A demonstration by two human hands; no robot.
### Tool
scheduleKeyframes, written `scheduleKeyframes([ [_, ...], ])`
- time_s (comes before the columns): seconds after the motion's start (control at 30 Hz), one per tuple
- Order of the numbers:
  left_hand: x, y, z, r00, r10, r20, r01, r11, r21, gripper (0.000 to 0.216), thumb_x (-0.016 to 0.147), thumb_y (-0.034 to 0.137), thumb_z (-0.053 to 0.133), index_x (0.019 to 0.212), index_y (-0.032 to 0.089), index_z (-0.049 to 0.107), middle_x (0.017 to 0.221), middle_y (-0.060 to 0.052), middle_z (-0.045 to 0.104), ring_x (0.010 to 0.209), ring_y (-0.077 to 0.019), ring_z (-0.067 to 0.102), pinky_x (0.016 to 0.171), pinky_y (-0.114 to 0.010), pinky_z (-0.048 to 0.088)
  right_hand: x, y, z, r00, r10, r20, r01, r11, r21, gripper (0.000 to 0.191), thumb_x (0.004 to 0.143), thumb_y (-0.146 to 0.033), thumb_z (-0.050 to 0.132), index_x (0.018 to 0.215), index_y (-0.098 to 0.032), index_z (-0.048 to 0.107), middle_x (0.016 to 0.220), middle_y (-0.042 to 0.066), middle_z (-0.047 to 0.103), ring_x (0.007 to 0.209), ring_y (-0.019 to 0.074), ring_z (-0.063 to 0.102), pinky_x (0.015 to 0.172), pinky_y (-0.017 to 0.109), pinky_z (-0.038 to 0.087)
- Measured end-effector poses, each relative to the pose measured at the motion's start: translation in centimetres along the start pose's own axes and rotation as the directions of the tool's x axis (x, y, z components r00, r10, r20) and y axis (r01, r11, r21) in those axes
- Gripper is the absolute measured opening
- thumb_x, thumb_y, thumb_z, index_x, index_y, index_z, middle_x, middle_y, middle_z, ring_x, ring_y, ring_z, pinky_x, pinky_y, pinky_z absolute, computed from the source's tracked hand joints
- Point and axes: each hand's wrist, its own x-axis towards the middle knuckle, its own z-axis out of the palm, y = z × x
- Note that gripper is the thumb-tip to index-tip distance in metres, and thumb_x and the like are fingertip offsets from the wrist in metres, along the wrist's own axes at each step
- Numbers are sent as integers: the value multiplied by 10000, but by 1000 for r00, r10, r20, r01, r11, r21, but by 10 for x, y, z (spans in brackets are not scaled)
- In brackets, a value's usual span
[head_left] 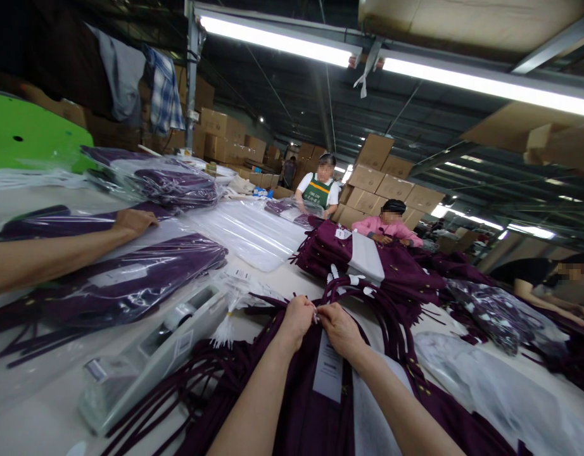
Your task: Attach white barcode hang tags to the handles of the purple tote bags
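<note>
My left hand and my right hand meet at the top edge of a dark purple garment that lies on the table in front of me. Both hands are closed in a pinch, fingertips almost touching, on a small white piece at the garment's top. A white paper tag with print hangs on the garment just below my right hand. Thin purple straps spread out beyond my hands.
A grey tagging tool lies left of my arms. Bagged purple garments lie further left, with a co-worker's hand on them. A folded purple stack sits ahead. Two people work at the far end, another at right. Cardboard boxes stand behind.
</note>
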Motion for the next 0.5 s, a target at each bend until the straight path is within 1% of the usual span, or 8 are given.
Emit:
scheduleKeyframes([
  [0.23, 2, -3, 0, 1000, 13, -14, -12, 1000, 25, 159, 631, 22, 389, 568, 143, 471, 447, 40, 455, 451, -75, 424, 480, -187, 324, -1, -2, -3, 999, 1, 32, -3, 999, 49, 211, 845, -136, 449, 890, -209, 642, 867, 32, 548, 839, 143, 534, 762, 229, 375],
  [0.5, 5, -7, 1, 999, 37, -29, -35, 998, 50, 147, 624, 45, 388, 558, 145, 472, 444, 32, 455, 463, -85, 441, 502, -200, 343, 0, 0, 0, 999, -4, 34, 2, 998, 64, 213, 846, -152, 455, 916, -218, 645, 825, 26, 529, 795, 149, 520, 737, 240, 369],
])
